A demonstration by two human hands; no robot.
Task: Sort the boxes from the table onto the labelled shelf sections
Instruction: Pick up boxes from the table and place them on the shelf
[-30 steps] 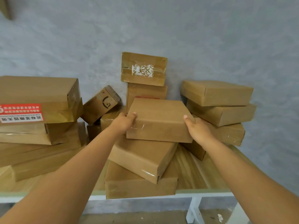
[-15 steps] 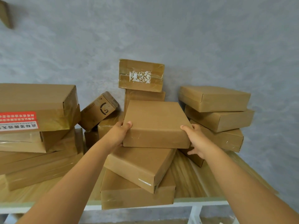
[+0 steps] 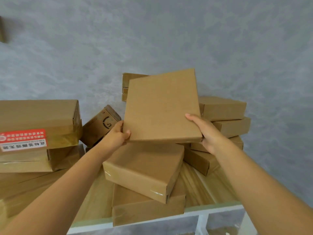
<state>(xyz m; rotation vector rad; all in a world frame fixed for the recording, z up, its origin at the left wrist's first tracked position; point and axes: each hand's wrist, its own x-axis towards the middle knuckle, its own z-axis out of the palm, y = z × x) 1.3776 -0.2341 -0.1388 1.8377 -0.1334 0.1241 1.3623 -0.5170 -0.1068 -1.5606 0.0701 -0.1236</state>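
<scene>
A flat brown cardboard box (image 3: 161, 107) is lifted off the pile and tilted up so its broad face is toward me. My left hand (image 3: 116, 134) grips its lower left corner, thumb on the front face. My right hand (image 3: 205, 133) grips its lower right edge, with the fingers behind the box. Directly under it lie two stacked flat boxes (image 3: 144, 168), the top one turned askew. No shelf is in view.
The wooden table (image 3: 199, 187) with a white frame stands against a grey wall. A stack of large boxes, one with a red and white label (image 3: 23, 139), fills the left. A small tilted box (image 3: 100, 126) sits behind my left hand. Flat boxes (image 3: 225, 116) are stacked at right.
Both hands have raised the flat box off the pile and tipped its far edge upward. It now hides the taped box that stood behind it.
</scene>
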